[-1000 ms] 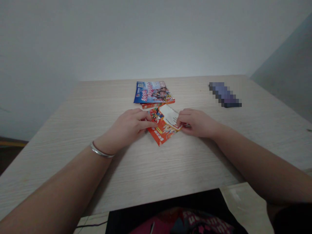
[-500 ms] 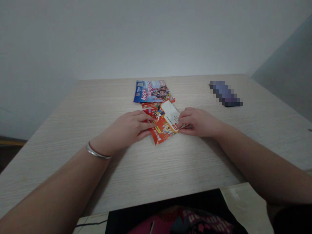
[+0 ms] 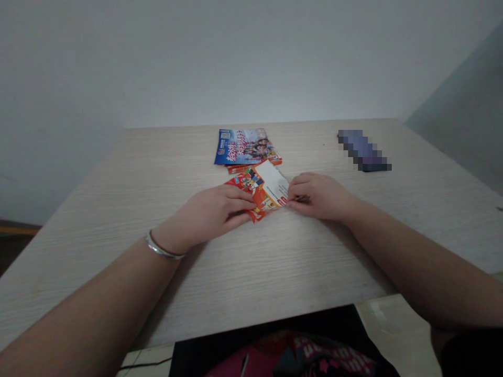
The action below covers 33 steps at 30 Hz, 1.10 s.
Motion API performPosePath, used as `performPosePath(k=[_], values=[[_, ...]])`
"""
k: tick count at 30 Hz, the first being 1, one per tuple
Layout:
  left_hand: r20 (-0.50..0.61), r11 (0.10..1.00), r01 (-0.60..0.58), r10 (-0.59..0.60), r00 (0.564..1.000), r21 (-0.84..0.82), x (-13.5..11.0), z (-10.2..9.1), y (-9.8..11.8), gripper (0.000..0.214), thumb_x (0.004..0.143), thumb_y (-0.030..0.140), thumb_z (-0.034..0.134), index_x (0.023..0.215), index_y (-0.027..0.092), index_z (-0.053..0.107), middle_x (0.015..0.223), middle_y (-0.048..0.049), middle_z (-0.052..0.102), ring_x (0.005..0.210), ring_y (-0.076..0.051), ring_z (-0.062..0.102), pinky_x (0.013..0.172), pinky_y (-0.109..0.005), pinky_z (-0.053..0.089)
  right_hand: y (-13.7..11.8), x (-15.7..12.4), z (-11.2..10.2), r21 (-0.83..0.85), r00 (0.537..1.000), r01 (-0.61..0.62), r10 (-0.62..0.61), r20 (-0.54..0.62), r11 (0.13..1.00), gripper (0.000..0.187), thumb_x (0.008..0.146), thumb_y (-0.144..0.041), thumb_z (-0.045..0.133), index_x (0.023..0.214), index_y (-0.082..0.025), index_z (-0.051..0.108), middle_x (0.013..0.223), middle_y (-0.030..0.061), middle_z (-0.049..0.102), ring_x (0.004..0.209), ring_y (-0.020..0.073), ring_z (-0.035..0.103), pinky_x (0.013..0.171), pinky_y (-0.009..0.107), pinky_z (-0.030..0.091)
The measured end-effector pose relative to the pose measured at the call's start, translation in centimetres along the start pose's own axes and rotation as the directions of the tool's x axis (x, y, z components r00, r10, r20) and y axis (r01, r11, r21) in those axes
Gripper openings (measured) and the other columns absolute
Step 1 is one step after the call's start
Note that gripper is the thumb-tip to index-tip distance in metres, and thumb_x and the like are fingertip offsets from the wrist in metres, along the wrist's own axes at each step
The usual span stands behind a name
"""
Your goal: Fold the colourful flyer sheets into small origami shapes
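An orange and red printed leaflet (image 3: 271,180) with a white panel lies at an angle on the table between my hands. My left hand (image 3: 218,209) holds its left and lower part, fingers laid over the print and thumb close to the near corner. At the right edge, my right hand (image 3: 312,196) is closed in a pinch on the paper; its fingertips hide that corner. Just beyond is a stack of printed leaflets, a blue leaflet (image 3: 245,146) on top and orange edges below it. The orange leaflet's far edge meets the stack.
A dark phone-like object (image 3: 363,152), pixelated, lies at the back right of the pale wooden table (image 3: 220,288). The wall stands behind the table. Near me, a black surface (image 3: 220,340) and a thin dark cable (image 3: 145,363) show below the front edge.
My left hand has slid slightly right and toward me over the orange leaflet. The leaflet has turned a little, and its near corner has moved back. My right hand has barely moved.
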<state>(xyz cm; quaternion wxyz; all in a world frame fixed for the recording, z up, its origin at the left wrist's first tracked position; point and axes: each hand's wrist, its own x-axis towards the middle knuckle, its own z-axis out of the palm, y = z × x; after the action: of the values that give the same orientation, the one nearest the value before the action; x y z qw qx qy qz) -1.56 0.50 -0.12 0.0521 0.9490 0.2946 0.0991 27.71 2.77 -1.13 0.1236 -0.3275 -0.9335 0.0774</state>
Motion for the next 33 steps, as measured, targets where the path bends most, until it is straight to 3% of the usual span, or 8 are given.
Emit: performPosePath(k=[6, 9, 14, 18, 21, 25, 30, 33], values=[[0.034, 0.999, 0.045, -0.044, 0.998, -0.024, -0.2, -0.1, 0.1, 0.037, 0.103, 0.037, 0.044, 0.114, 0.019, 0.074, 0.12, -0.0067, 0.075, 0.114, -0.022, 0.067, 0.103, -0.038, 0.052, -0.1, 0.1, 0.3, -0.026, 0.999, 0.031, -0.031, -0.017, 0.999, 0.022, 0.093, -0.03, 0.056, 0.08, -0.018, 0.07, 0.088, 0.0073, 0.071, 0.084, 0.0195, 0.062, 0.072, 0.03, 0.041], [-0.019, 0.99, 0.129, -0.13, 0.991, -0.055, -0.2, 0.1, 0.1, 0.039, 0.102, 0.041, 0.045, 0.104, 0.019, 0.076, 0.116, -0.0076, 0.075, 0.109, -0.023, 0.068, 0.097, -0.039, 0.054, -0.5, 0.5, 0.5, -0.014, 0.999, 0.008, -0.009, -0.031, 1.0, 0.02, 0.092, -0.028, 0.057, 0.086, -0.018, 0.073, 0.087, 0.0067, 0.073, 0.081, 0.0193, 0.063, 0.073, 0.031, 0.042], [-0.12, 0.959, 0.221, -0.244, 0.962, -0.179, 0.2, 1.2, -0.3, 0.043, 0.102, 0.038, 0.043, 0.071, 0.018, 0.066, 0.078, -0.0039, 0.071, 0.077, -0.017, 0.064, 0.077, -0.034, 0.052, -1.0, 1.0, 1.0, 0.017, 0.993, -0.096, 0.097, -0.066, 0.995, 0.023, 0.093, -0.03, 0.057, 0.107, -0.022, 0.074, 0.088, 0.0043, 0.076, 0.079, 0.0185, 0.066, 0.074, 0.03, 0.042], [-0.11, 0.929, 0.304, -0.331, 0.937, -0.212, 0.2, 1.8, -0.8, 0.042, 0.1, 0.036, 0.049, 0.063, 0.019, 0.056, 0.066, -0.001, 0.061, 0.066, -0.015, 0.055, 0.066, -0.032, 0.043, -1.3, 1.0, 1.2, 0.042, 0.974, -0.215, 0.218, -0.058, 0.976, 0.021, 0.091, -0.032, 0.063, 0.107, -0.024, 0.072, 0.085, 0.0018, 0.077, 0.075, 0.0173, 0.066, 0.067, 0.028, 0.04], [-0.095, 0.92, 0.348, -0.369, 0.925, -0.183, 0.0, 2.1, -1.1, 0.04, 0.098, 0.037, 0.051, 0.063, 0.019, 0.054, 0.065, -0.0009, 0.059, 0.063, -0.014, 0.051, 0.062, -0.031, 0.039, -1.5, 1.0, 1.2, 0.004, 0.984, -0.173, 0.173, -0.033, 0.985, 0.019, 0.093, -0.032, 0.061, 0.104, -0.024, 0.073, 0.091, 0.003, 0.077, 0.08, 0.0182, 0.066, 0.068, 0.028, 0.04], [-0.118, 0.941, 0.317, -0.331, 0.936, -0.122, -0.2, 2.5, -1.5, 0.035, 0.098, 0.036, 0.052, 0.068, 0.018, 0.058, 0.071, -0.0031, 0.061, 0.072, -0.017, 0.054, 0.07, -0.033, 0.042, -1.5, 1.2, 1.4, 0.007, 0.997, -0.081, 0.081, -0.019, 0.997, 0.021, 0.092, -0.028, 0.062, 0.108, -0.024, 0.074, 0.1, 0.0046, 0.077, 0.092, 0.0211, 0.067, 0.076, 0.031, 0.043], [-0.116, 0.941, 0.311, -0.327, 0.938, -0.135, -0.4, 2.8, -1.9, 0.032, 0.095, 0.038, 0.056, 0.07, 0.018, 0.059, 0.073, -0.0038, 0.061, 0.074, -0.018, 0.054, 0.07, -0.033, 0.043, -1.3, 1.7, 2.6, 0.221, 0.982, -0.155, 0.174, -0.067, 0.963, 0.02, 0.09, -0.026, 0.062, 0.107, -0.022, 0.072, 0.087, 0.0034, 0.073, 0.078, 0.0169, 0.063, 0.071, 0.029, 0.044], [-0.132, 0.944, 0.307, -0.322, 0.938, -0.118, -0.4, 2.9, -1.9, 0.032, 0.094, 0.036, 0.056, 0.068, 0.018, 0.056, 0.072, -0.0037, 0.059, 0.073, -0.018, 0.053, 0.07, -0.033, 0.042, -1.2, 2.0, 3.6, 0.447, 0.962, -0.216, 0.268, -0.057, 0.868, 0.012, 0.085, -0.023, 0.063, 0.096, -0.02, 0.067, 0.078, 0.0003, 0.069, 0.066, 0.0132, 0.059, 0.064, 0.027, 0.043]])
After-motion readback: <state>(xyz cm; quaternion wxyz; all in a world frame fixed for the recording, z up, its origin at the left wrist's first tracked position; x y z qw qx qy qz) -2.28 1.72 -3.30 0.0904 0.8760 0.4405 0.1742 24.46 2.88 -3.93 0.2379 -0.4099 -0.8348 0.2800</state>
